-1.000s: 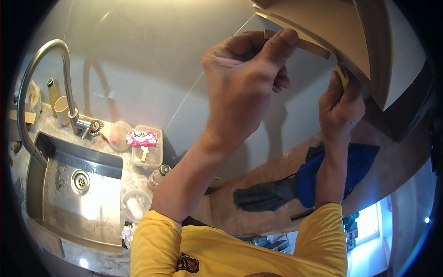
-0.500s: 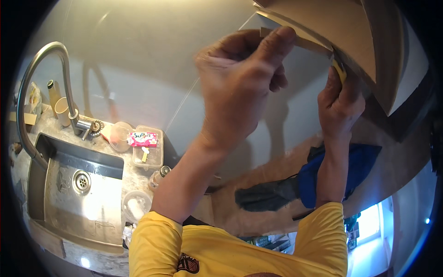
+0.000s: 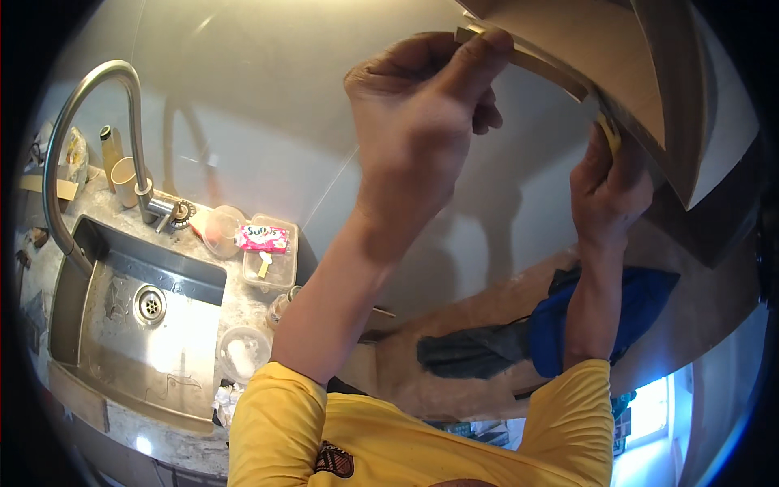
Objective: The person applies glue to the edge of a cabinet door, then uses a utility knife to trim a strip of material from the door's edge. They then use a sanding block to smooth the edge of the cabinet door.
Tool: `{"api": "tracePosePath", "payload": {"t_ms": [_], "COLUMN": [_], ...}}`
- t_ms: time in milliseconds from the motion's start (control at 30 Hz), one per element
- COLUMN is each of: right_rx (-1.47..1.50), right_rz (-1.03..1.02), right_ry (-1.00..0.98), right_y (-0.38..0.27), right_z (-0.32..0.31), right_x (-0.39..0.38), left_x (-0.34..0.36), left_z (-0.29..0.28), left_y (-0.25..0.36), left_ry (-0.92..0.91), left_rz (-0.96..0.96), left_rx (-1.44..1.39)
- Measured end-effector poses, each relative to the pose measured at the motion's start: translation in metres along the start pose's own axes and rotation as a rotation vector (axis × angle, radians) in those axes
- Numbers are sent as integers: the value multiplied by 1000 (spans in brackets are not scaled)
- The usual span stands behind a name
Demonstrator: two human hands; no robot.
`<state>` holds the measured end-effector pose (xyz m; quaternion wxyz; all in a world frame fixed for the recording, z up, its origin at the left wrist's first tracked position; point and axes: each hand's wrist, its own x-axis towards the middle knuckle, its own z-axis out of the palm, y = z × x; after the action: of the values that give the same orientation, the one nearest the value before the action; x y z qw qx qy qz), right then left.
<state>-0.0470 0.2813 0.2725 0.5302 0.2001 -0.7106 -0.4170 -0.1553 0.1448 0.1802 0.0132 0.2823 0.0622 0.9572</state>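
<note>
The person's left hand (image 3: 418, 130) pinches a narrow strip (image 3: 552, 75) between thumb and bent fingers, along the lower edge of a wooden cabinet (image 3: 576, 45). The thumb covers part of the strip, which looks thin, flat and tan, a short end poking out past the fingers. The right hand (image 3: 613, 191) is wrapped around a yellow tool (image 3: 610, 136) near the cabinet's lowest corner. Its tip is too blurred to show whether it touches the strip; the cabinet's top is cut off.
</note>
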Motion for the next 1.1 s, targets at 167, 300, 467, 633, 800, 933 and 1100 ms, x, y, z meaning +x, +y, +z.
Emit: {"api": "tracePosePath", "payload": {"t_ms": [167,300,467,633,800,933,1100], "right_rx": [-2,0,-24,10,30,-27,-48], "right_rz": [14,31,-40,5,73,17,-72], "right_ry": [-21,-71,-24,-9,-59,-47,-30], "right_y": [4,7,9,17,9,8,11], "right_z": [9,20,24,22,27,38,21], "right_x": [-8,-4,-4,-13,-11,-3,1], "left_x": [2,12,20,20,24,32,28], "left_z": [-6,-11,-16,-4,-17,-26,-21], "left_y": [-2,-3,-8,8,-8,-12,-9], "left_ry": [-14,-12,9,43,13,17,70], "left_rz": [12,56,83,-20,84,119,95], "left_rx": [37,78,146,177,153,144,130]}}
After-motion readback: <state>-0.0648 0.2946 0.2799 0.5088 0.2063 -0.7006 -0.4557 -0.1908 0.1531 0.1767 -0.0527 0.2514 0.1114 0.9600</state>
